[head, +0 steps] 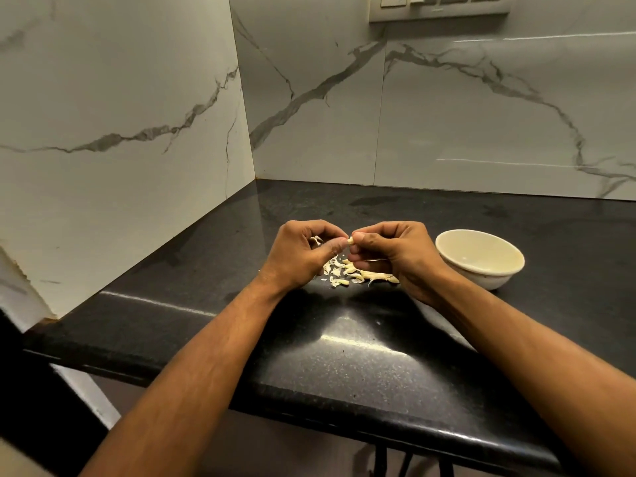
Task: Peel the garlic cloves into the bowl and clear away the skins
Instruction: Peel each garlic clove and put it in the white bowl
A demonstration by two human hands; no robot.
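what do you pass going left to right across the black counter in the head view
left hand → small pale garlic clove pinched between the fingers of both hands → right hand → round cream ceramic bowl standing on the black stone counter

A glossy black speckled stone desk (344,356) with a rounded front edge is set into a corner. It is backed on two sides by white marble-look wall tiles (447,115) crossed by grey veins. A pale switch-and-socket plate (437,6) is mounted on the rear wall at the top.
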